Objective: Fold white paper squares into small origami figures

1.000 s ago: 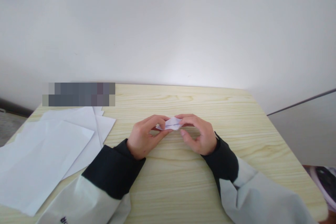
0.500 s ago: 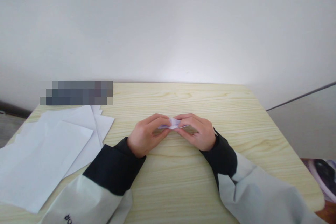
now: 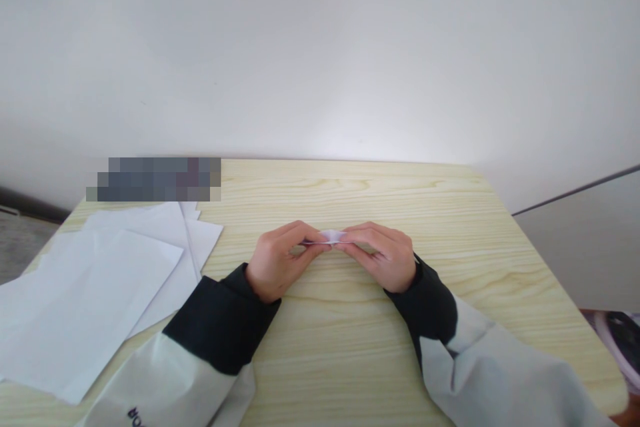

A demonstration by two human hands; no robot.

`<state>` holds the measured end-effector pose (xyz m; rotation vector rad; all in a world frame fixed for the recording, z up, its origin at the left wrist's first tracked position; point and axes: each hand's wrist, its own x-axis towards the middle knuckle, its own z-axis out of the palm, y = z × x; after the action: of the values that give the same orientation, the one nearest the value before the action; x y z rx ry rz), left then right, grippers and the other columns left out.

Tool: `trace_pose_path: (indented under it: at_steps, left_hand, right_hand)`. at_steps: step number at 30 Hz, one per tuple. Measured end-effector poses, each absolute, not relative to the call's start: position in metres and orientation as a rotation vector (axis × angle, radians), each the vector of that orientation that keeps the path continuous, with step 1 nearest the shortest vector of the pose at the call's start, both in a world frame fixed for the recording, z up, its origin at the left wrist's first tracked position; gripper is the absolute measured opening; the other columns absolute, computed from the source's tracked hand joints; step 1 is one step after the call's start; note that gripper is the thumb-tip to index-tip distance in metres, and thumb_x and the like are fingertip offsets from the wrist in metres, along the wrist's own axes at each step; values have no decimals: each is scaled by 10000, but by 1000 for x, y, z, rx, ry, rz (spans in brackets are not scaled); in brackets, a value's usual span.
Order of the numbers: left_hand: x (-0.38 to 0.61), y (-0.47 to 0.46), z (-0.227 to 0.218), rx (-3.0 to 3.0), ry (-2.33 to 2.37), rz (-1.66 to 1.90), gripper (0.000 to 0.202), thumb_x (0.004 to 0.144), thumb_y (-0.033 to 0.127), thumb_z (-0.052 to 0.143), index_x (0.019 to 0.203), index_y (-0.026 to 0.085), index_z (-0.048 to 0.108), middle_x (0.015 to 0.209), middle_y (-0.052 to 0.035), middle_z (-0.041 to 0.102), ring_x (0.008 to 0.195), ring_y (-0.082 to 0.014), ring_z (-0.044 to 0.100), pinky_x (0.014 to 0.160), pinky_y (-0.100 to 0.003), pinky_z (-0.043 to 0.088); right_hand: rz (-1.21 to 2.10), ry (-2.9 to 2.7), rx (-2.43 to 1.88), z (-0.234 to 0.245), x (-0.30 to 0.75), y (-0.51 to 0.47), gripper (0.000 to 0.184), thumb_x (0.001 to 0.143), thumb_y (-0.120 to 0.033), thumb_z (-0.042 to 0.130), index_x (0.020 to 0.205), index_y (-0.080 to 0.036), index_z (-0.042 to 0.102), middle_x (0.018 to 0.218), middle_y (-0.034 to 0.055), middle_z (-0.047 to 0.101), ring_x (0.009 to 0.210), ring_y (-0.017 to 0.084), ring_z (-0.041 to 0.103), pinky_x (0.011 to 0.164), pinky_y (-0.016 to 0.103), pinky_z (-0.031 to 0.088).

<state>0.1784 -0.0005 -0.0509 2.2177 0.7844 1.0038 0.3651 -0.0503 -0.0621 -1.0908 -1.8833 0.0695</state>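
Note:
A small folded piece of white paper [image 3: 332,236] sits between my two hands, low over the light wooden table [image 3: 350,347]. My left hand [image 3: 280,260] pinches its left end with curled fingers. My right hand [image 3: 383,255] pinches its right end, fingers pressed together over it. Most of the paper is hidden by my fingertips. Both wrists rest on the table, in dark cuffs with pale grey sleeves.
Several loose white paper sheets [image 3: 95,287] lie spread on the table's left side, reaching its left edge. A blurred-out strip [image 3: 155,180] lies at the back left. A white wall stands behind the table. A dark-and-purple object [image 3: 620,340] shows beyond the right edge.
The folded paper has been pressed flatter and lower between my fingers. My right hand has rolled over, its fingers now lying on top of the paper. Both hands stay in the same place.

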Motion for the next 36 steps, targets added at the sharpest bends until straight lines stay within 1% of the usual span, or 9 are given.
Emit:
trace_pose_path:
  at_steps: [4,9,13,20,23,27,30,32,36]
  left_hand:
    - [178,0,-54,2195,873,996,86,762,265,653,756,181,632,723,4,688,639,-114,639,605,-188,521]
    - [177,-1,-56,2186,880,966,250,763,278,656,992,185,617,831,-1,705,727,-124,661,676,-198,540]
    - [179,-2,-54,2178,811,952,159,811,250,602,939,165,645,853,-21,698,743,-118,656,658,-184,542]
    - [182,2,-52,2135,925,911,135,793,279,615,864,169,645,821,-19,704,736,-139,656,698,-228,541]
    - [182,2,-53,2134,941,902,132,786,293,621,842,175,644,801,-11,704,721,-140,654,707,-234,534]
    - [181,2,-55,2088,934,869,123,799,298,603,812,183,643,773,0,698,704,-137,654,650,-217,529]
    - [181,1,-56,2049,926,869,127,803,301,600,803,179,637,766,0,695,702,-137,657,659,-221,534]
    - [181,1,-56,2048,918,882,123,794,295,615,813,176,637,780,-2,697,718,-137,659,680,-221,534]
    - [180,1,-55,2113,848,861,214,756,263,661,947,169,644,869,-11,715,786,-137,665,755,-214,523]
  right_hand:
    - [104,-1872,-1113,-62,364,-50,36,815,-215,623,841,-222,646,793,19,723,698,119,679,632,214,552]
    - [73,-1853,-1170,-63,364,-52,36,804,-237,637,838,-226,630,777,2,721,699,127,686,636,211,557]
    - [84,-1783,-1247,-64,363,-54,122,791,-268,651,897,-226,609,788,0,720,687,136,689,627,217,564]
    - [178,-1844,-1258,-63,364,-51,122,841,-235,568,952,-228,617,861,8,720,756,133,687,696,225,559]
    - [204,-1878,-1234,-62,364,-50,114,830,-244,585,934,-223,627,850,14,720,753,132,681,696,226,551]
    - [212,-1888,-1220,-61,364,-50,72,829,-232,595,878,-218,645,808,8,721,721,121,676,670,209,539]
    - [203,-1885,-1210,-62,364,-50,60,826,-215,600,856,-212,652,786,7,721,698,118,674,648,202,532]
    - [190,-1881,-1200,-62,364,-50,55,823,-205,604,849,-214,652,775,4,720,683,117,672,634,201,529]
    - [161,-1888,-1161,-63,364,-51,57,807,-177,622,850,-204,648,779,12,721,688,113,673,637,194,527]
